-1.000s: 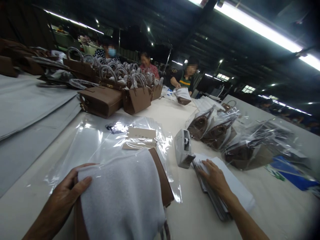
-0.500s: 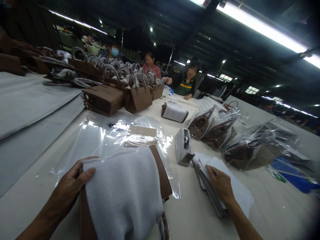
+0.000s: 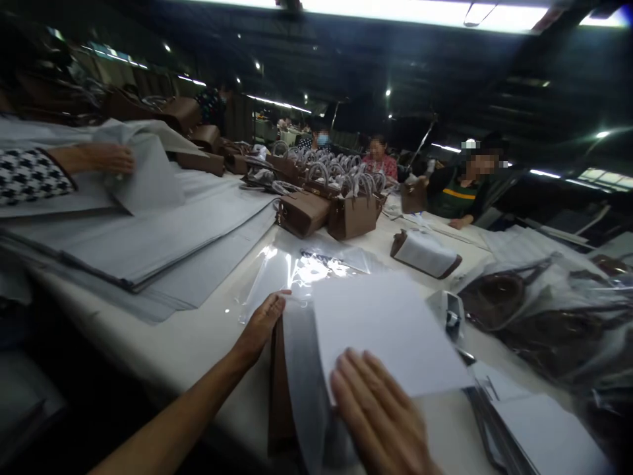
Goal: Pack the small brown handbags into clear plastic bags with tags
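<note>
A brown handbag (image 3: pixel 281 402) lies in front of me, covered by a soft grey-white wrapping sheet (image 3: pixel 302 369). My left hand (image 3: pixel 262 326) grips the bag's far left edge together with the sheet, thumb on top. Over the wrapped bag is a stiff white sheet of paper (image 3: pixel 386 323), tilted. My right hand (image 3: pixel 378 412), slightly blurred, holds its near edge with the fingers stretched across the top; the thumb is hidden. Beyond the bag lies a clear plastic bag (image 3: pixel 271 270), partly under the paper. To the right is a stack of white sheets (image 3: pixel 539 422).
A grey-white tape dispenser (image 3: pixel 448 310) stands by the stack. Plastic-wrapped handbags (image 3: pixel 534 316) crowd the right. Brown handbags (image 3: pixel 353 214) and a wrapped bag (image 3: pixel 428 254) stand farther back. At left, a co-worker's hand (image 3: pixel 106 159) lifts a sheet from large grey sheets (image 3: pixel 163 224).
My right hand has brought a white sheet from the stack over the wrapped bag. My left hand still holds the bag. The view has turned left, and a co-worker's hand now shows.
</note>
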`<state>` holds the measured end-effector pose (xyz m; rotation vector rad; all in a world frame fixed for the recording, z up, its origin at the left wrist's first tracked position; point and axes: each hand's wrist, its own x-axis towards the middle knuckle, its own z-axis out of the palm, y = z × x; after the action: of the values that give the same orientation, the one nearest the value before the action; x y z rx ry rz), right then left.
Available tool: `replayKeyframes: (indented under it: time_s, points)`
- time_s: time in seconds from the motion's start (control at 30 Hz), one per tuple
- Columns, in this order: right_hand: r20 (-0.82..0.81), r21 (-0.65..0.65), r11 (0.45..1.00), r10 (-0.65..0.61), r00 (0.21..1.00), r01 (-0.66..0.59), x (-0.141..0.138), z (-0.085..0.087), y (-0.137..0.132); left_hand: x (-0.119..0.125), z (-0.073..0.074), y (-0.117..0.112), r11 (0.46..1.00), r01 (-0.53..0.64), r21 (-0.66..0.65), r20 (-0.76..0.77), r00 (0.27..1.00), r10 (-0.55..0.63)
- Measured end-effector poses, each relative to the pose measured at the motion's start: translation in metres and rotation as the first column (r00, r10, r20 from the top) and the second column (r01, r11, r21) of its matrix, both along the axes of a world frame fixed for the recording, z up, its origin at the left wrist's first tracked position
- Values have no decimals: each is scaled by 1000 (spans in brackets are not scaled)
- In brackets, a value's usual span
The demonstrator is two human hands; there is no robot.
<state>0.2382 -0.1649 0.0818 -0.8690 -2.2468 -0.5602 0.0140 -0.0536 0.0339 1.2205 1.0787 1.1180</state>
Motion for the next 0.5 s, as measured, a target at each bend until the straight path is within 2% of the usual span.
replayKeyframes:
  time_s: [0.07,0.13,0.23,0.33,0.37,0.4,0.43,0.47,0.5]
  points:
    - [95,96,991,82,992,-91,-35,-11,1,-2,2,-5,1000,-27,3,18,999,27]
    - [119,98,987,116,986,-128,-50,-22,3,-2,6,-11,998,-57,1,17,998,57]
    - [119,100,987,114,986,-126,-53,-35,4,3,9,-21,994,-113,-10,-34,993,112]
    - [94,110,986,116,989,-126,-46,-39,0,12,7,-30,990,-140,-31,-128,983,135]
    - [40,58,990,126,991,-129,-41,-37,-1,14,5,-32,990,-134,-38,-144,981,127]
    - [-74,-60,994,90,993,-95,-33,-34,-2,15,3,-34,992,-120,-43,-150,982,113]
    - [-224,-228,973,-14,974,-38,-23,-30,-2,16,1,-35,993,-105,-49,-145,985,97]
    - [-357,-420,908,-183,916,18,-11,-25,0,17,-1,-36,994,-94,-57,-140,987,85]
    - [-435,-610,790,-404,805,67,1,-21,2,17,-2,-36,994,-82,-65,-133,988,73]
